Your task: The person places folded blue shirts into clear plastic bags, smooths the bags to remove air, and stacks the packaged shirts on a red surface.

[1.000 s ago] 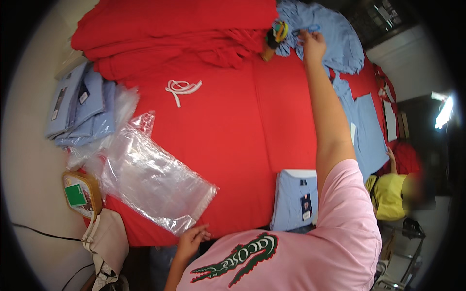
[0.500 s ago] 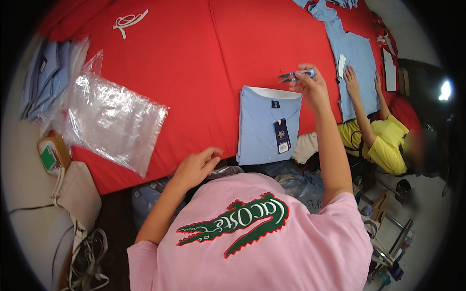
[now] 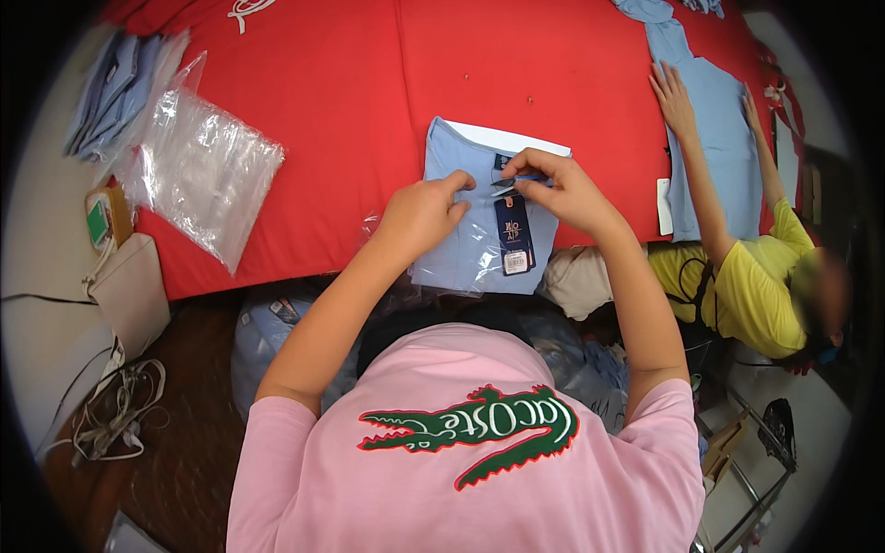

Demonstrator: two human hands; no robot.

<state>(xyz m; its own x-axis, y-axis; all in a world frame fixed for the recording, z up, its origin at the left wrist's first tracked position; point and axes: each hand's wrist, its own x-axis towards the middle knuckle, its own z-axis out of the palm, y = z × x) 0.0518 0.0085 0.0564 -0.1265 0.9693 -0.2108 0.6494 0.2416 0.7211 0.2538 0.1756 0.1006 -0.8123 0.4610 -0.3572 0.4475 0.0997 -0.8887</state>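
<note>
A folded light blue shirt (image 3: 442, 161) lies near the table's front edge, a white sheet (image 3: 530, 140) showing along its far edge. On it rests a dark hang tag (image 3: 514, 221). My right hand (image 3: 567, 192) grips small blue-handled thread snips (image 3: 505, 187), their blades pointing left just above the tag's top. My left hand (image 3: 424, 217) is over the shirt's left half, fingers curled, with a gap between index finger and thumb. Clear plastic film (image 3: 470, 258) spreads around it and over the shirt; it appears caught in the curled fingers, which are partly hidden.
Red cloth (image 3: 341, 111) covers the table. Left are a clear plastic bag (image 3: 212, 166) and bagged blue shirts (image 3: 115, 92). At right a co-worker in yellow (image 3: 761, 295) has both hands on another blue shirt (image 3: 719, 138). Cables (image 3: 120, 415) lie at lower left.
My right hand has come down and left with the snips to the tag. My left hand has risen from the table edge onto the shirt, where clear plastic now shows. The head view has shifted.
</note>
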